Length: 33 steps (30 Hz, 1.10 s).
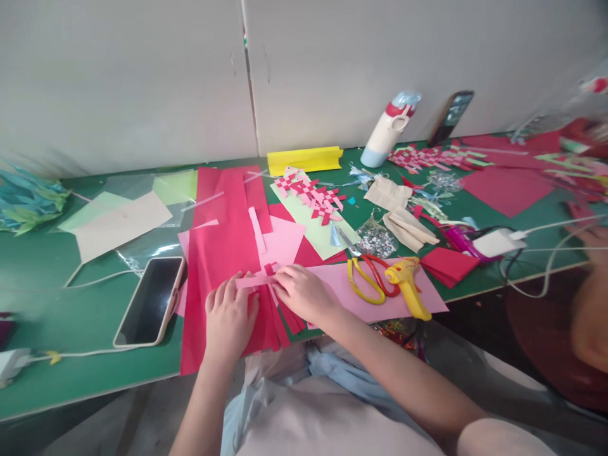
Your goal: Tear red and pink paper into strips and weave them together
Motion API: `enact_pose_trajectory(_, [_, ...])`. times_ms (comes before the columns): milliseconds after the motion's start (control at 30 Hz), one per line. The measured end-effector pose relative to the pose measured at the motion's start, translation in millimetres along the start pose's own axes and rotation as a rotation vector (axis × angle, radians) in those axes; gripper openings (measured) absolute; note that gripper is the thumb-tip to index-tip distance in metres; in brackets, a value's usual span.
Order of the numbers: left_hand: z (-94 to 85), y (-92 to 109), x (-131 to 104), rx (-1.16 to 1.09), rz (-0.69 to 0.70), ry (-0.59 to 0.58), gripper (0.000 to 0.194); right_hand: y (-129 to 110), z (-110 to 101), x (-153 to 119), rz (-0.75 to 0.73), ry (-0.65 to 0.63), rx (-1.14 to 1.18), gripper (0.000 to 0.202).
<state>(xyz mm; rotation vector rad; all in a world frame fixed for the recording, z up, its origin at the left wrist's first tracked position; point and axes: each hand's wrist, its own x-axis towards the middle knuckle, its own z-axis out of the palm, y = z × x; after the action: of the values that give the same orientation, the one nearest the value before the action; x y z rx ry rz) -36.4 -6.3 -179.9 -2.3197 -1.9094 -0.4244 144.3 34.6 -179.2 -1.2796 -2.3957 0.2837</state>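
A light pink paper strip (251, 280) runs sideways between my two hands, over several red paper strips (282, 320) that fan toward the table's front edge. My left hand (231, 316) has its fingers at the strip's left end, its palm over a large red paper sheet (209, 253). With closed fingertips, my right hand (304, 291) pinches the strip's other end where it meets the red strips; the exact crossing is partly hidden. Another pink strip (257, 229) lies loose just beyond. Farther back, a checkered red-and-pink woven paper piece (308, 193) rests on pale green paper (327, 237).
Right of my hands lie scissors (367, 278) and a yellow glue gun (406, 285) on pink paper. A phone (151, 301) and white cables are at left. A bottle (389, 130) stands by the wall (332, 63). Another person's arm (593, 247) shows at far right.
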Motion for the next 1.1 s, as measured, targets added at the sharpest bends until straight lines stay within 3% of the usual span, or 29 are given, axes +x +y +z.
enact_pose_trajectory(300, [-8.4,-8,5,-0.049,-0.073,-0.009,0.039,5,1,-1,0.016,-0.010,0.071,0.018])
enact_pose_trajectory(533, [-25.9,-22,33,-0.563,-0.370,-0.067,0.041,9,0,-1,0.026,-0.014,0.100,0.019])
enact_pose_trajectory(667, [-35.1,-23,49,-0.706,-0.485,-0.111,0.044,9,0,-1,0.012,-0.021,0.099,0.018])
enact_pose_trajectory(933, [-39.5,-24,55,-0.583,-0.563,-0.236,0.044,11,2,-3,-0.023,-0.014,0.099,0.017])
enact_pose_trajectory(1100, [-30.8,-31,43,-0.322,-0.434,-0.328,0.038,12,2,-5,-0.063,0.012,0.078,0.020])
